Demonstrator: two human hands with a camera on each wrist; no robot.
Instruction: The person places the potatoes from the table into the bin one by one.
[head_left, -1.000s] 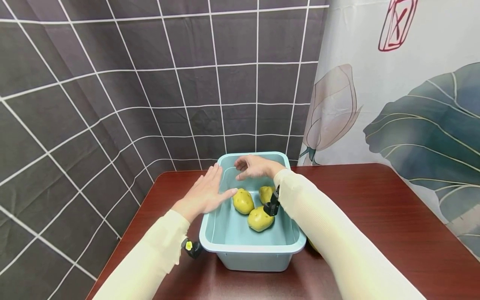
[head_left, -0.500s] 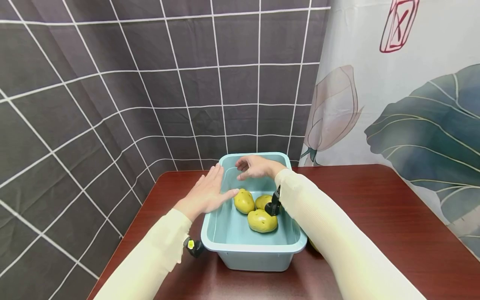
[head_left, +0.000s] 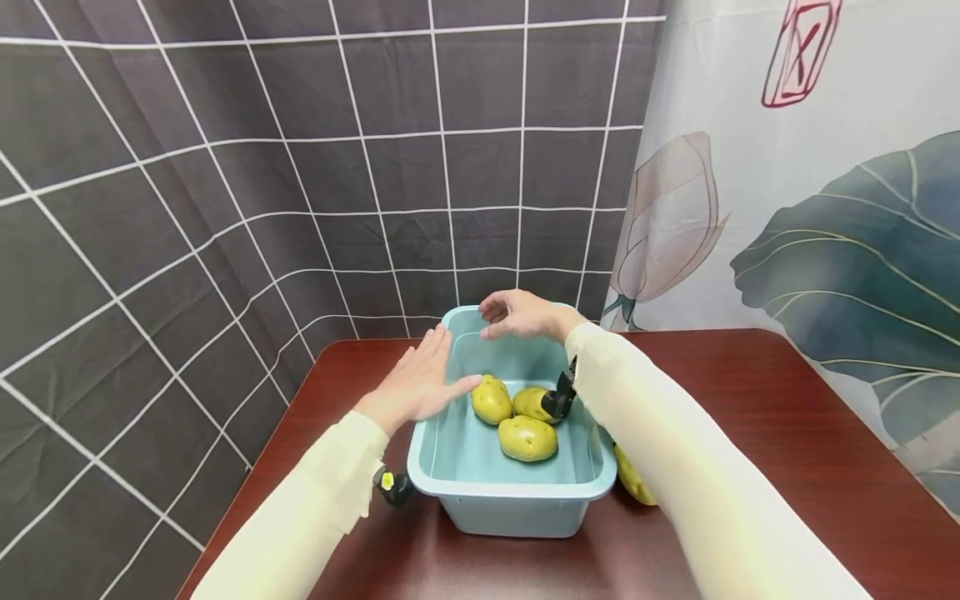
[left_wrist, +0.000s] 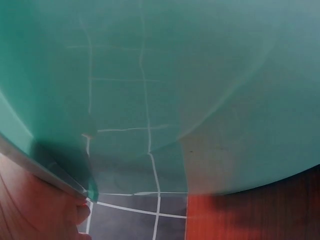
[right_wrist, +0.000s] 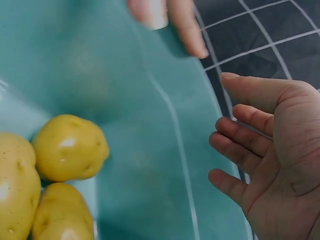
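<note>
While the dark curtain (head_left: 375,167), ruled with a white grid, hangs behind the tub (head_left: 513,517) and to its left, the white curtain (head_left: 697,75) hangs behind it to the right, printed with a blue-green leaf (head_left: 855,250) and a pink bud (head_left: 667,221). The red-brown table (head_left: 750,392) supports the tub and extends to both sides of it. The tub is light blue, rectangular with rounded corners, and stands upright.

My right sleeve (head_left: 675,450) crosses the tub's right rim; my left sleeve (head_left: 307,500) lies to the left of the tub. Both are cream.

My left hand (head_left: 414,379) is at the tub's left rim: fingers straight, thumb spread away from them over the tub's interior. I cannot tell whether the palm presses the rim. My right hand (head_left: 528,315) is above the far part of the tub: fingers loosely curved, thumb and fingertips apart. Neither grip is clamped on a part.

Three yellow potatoes (head_left: 527,438) lie clustered on the tub's floor: one toward its left wall, one toward its right wall, one toward its near wall. The fourth potato (head_left: 634,479) lies on the table just beside the tub's right wall, partly covered by my right sleeve.

The right camera (head_left: 558,396), black, partly hides the tub's rightmost potato. The left camera (head_left: 393,485) is just outside the tub's near left corner.
</note>
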